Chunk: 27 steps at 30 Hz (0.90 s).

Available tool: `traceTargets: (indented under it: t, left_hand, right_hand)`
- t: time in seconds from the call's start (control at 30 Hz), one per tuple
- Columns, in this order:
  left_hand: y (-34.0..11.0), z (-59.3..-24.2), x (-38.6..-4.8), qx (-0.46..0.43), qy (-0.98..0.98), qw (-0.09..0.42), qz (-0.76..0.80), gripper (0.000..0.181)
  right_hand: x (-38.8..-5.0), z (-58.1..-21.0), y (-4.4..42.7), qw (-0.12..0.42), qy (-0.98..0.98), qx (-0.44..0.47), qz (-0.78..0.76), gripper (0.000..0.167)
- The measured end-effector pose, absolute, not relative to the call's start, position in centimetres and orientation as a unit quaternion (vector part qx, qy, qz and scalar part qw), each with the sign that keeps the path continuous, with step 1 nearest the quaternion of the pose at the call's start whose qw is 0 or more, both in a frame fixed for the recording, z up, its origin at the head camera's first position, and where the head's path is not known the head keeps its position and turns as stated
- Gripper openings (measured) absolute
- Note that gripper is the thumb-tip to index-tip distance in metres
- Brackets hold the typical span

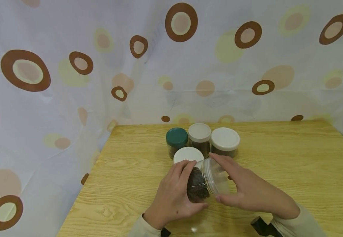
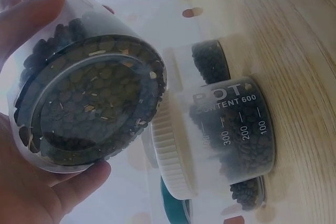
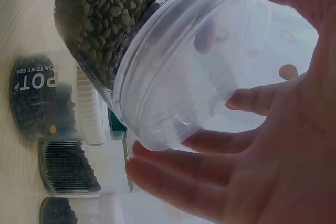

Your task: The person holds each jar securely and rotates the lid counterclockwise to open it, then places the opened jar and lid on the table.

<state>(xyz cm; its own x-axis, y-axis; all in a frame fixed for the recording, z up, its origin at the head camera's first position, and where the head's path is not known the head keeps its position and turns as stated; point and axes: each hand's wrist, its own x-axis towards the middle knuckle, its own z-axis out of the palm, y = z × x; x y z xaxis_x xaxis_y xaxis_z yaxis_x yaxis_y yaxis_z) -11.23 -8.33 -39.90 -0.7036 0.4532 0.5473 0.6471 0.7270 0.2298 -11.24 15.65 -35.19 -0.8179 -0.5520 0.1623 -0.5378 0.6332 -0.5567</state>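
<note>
Above the wooden table [image 1: 130, 184], a tilted jar between two hands

At the left, the left hand [image 1: 174, 194] grips the body of a clear jar [image 1: 197, 186], thumb and fingers round its wall. Behind stand a teal-lidded jar [image 1: 176, 138], a front white-lidded jar [image 1: 188, 154] and a cream-lidded jar [image 1: 199, 132]. The held jar is tipped over, base leftward; its loose dark pellets should put most weight there and may slide with any change of tilt. Its wall looks stiff, smooth and probably slippery; glass or plastic, I cannot tell, so a broad palm hold on the body seems safest. Rightward, the clear lid [image 1: 220, 179] looks light and best held at its rim. Past it stands a wide white-lidded jar [image 1: 225, 139]; furthest right, the right hand [image 1: 250, 189] spans the lid, holding it between thumb and fingers
</note>
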Motion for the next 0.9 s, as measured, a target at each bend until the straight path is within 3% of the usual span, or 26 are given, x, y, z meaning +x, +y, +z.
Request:
traceTargets:
  t: [0.63,0.9]
  left_hand:
    - [-8.6,-39.9,-11.1,-0.306,-0.903,0.209,-0.215,0.11]
    - [-9.5,-39.5,-10.8,-0.28,-0.901,0.145,-0.297,0.115]
  right_hand:
    - [-11.4,-35.4,15.9,-0.016,0.882,-0.342,-0.325,0.093]
    - [-11.5,-34.8,16.6,-0.066,0.866,-0.344,-0.356,0.102]
